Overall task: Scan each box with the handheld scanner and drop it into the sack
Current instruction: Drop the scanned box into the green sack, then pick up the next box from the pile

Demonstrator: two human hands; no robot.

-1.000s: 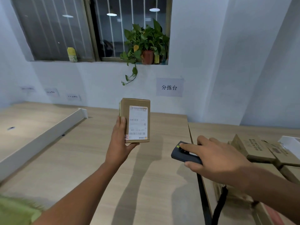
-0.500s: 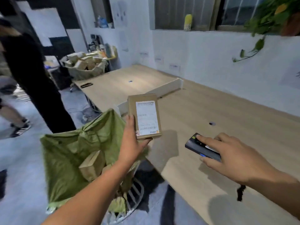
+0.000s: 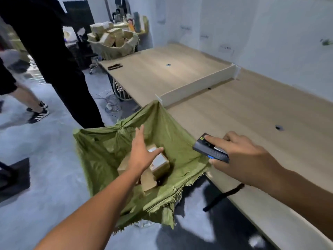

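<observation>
Below centre of the frame, the left hand [image 3: 142, 152] hangs over the mouth of the green woven plastic sack [image 3: 158, 127], its grip wide and empty, fingers spread and thumb out to the right. Directly under the palm, a small brown cardboard box with a white shipping label [image 3: 159, 163] lies tilted on top of other brown boxes [image 3: 148, 182] inside the sack; it looks released rather than held, though the hand covers part of it, so whether a fingertip touches it cannot be told. The sack is slung open at the left edge of the pale wooden bench [image 3: 252, 114], one corner drawn up to the end of the white divider board [image 3: 196, 86], probably so that boxes can be dropped in one-handed without holding the mouth apart.

Right of centre, the right hand [image 3: 239, 156] keeps its grip closed around the dark rectangular handheld scanner [image 3: 210, 149], forefinger laid along the top, a black wrist strap [image 3: 223, 196] dangling beneath. Held level above the bench edge, it seems kept ready for the next box. In the upper left of the frame, a basket piled with more boxes [image 3: 112, 39] stands beyond the bench, and two people's legs [image 3: 59, 69] stand on the grey floor.
</observation>
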